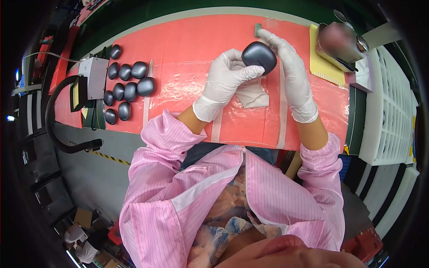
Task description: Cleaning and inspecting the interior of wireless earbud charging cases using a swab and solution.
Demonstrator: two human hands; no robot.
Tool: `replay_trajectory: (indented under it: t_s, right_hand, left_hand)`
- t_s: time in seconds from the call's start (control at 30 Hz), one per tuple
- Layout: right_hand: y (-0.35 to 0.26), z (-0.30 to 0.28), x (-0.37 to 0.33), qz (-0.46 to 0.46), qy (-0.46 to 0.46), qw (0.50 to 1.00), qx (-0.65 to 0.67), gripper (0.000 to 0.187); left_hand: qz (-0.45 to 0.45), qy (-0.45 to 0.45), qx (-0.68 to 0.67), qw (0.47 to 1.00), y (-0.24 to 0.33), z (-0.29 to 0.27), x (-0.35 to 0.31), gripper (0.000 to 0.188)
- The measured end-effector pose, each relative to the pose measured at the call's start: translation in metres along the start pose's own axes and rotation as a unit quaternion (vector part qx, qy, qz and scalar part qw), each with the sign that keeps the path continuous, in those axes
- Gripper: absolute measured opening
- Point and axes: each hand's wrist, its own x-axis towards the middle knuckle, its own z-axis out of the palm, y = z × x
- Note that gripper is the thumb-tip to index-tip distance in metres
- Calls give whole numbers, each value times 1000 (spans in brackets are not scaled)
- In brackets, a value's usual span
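Observation:
A glossy dark blue-grey rounded case (pixel 259 58) is up above the red-covered table, gripped by my white-gloved left hand (pixel 227 82). The left thumb presses along its near edge; the other fingers of that hand are partly hidden. My right hand (pixel 292 76), gloved too, is close along the case's right side. Its fingers stretch out past the far side of the case, and I cannot tell whether they touch it. Below the case a folded white cloth (pixel 253 96) lies on the table. Just beyond the right fingertips is a small green piece (pixel 258 30).
Several similar dark cases (pixel 130 91) stand grouped at the left, beside a grey box device (pixel 94 77) and a black flexible hose (pixel 50 114). On the right are a yellow notepad (pixel 318 58), a metal tin (pixel 333 47) and a white slotted rack (pixel 391 107).

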Motion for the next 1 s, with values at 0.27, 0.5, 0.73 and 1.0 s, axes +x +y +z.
replay_trajectory:
  t_s: [0.27,0.5,0.73,1.0]
  right_hand:
    - [3,13,0,57,-14,996,-71,37]
    - [4,8,-6,-8,-5,995,-104,31]
    - [-3,9,-13,-1,47,997,-64,35]
    - [-38,55,-41,-105,-182,926,-312,27]
  left_hand:
    - [0,13,-29,1000,3,-7,2,34]
    - [-9,-48,8,999,3,-6,-5,36]
    - [17,-106,61,992,6,-5,-16,44]
    - [-92,-165,-194,963,31,-28,-104,55]
